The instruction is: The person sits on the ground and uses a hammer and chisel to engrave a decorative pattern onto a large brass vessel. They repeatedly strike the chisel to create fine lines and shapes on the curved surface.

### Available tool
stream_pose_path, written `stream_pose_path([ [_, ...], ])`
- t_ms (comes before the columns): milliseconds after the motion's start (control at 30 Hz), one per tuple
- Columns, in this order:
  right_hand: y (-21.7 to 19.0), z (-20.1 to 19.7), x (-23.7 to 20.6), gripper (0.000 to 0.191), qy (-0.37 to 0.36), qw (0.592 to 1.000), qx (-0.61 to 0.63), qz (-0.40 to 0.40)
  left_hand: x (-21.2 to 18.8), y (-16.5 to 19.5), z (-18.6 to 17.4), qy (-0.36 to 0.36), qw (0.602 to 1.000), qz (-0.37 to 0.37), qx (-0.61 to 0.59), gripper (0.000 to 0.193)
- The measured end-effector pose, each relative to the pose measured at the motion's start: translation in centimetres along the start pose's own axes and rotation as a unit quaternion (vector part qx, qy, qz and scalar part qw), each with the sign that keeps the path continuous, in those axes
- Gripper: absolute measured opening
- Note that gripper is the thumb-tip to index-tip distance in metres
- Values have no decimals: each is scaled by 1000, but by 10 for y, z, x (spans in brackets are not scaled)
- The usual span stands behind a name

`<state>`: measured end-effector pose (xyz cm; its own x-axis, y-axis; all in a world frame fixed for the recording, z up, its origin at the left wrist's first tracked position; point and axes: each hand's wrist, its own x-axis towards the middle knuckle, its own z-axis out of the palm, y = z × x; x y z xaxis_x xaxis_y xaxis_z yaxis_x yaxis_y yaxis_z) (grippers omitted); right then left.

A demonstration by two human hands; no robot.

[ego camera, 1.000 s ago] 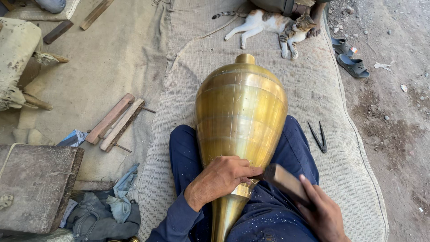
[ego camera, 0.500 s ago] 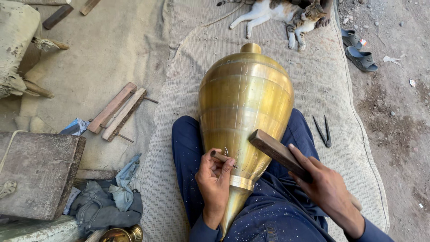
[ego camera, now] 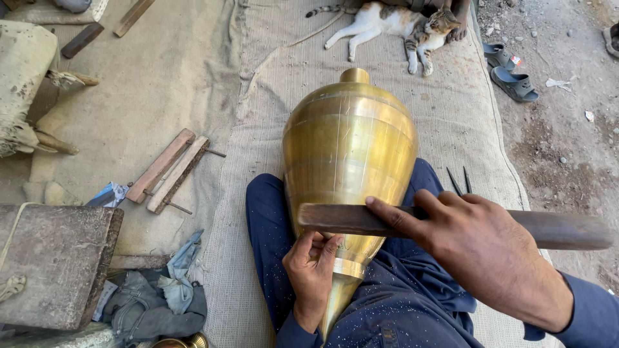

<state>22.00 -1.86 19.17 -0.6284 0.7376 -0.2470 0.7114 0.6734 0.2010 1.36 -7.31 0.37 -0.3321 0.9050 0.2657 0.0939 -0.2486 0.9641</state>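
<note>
Large brass vase lies on lap between legs in blue trousers, narrow foot toward body, neck pointing away over burlap mat. Left hand at vase's lower taper, fingers pinched narrow on small tool, barely visible. Right hand grips dark wooden bar, fingers wrapped around it, bar lying across vase. Cat sprawls on mat beyond. Wooden slats left; sandals right.
</note>
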Motion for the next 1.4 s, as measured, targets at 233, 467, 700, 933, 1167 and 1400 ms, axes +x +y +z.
stream_pose_path([
  [233,-2,2,0,85,13,1000,12,5,5,1,-1,-22,1000,11,12,12],
  [467,4,8,-6,78,4,995,83,49,7,5,-2,-44,999,-1,23,12],
  [700,11,23,-13,75,-35,986,98,132,11,4,-5,-62,998,-10,25,35],
  [933,26,82,-6,81,50,976,153,148,31,2,-15,-40,997,46,46,39],
  [1167,28,114,-14,80,92,959,201,179,55,13,-13,-166,985,31,35,48],
  [1400,25,108,-11,77,91,961,189,181,63,14,-14,-234,966,91,61,49],
])
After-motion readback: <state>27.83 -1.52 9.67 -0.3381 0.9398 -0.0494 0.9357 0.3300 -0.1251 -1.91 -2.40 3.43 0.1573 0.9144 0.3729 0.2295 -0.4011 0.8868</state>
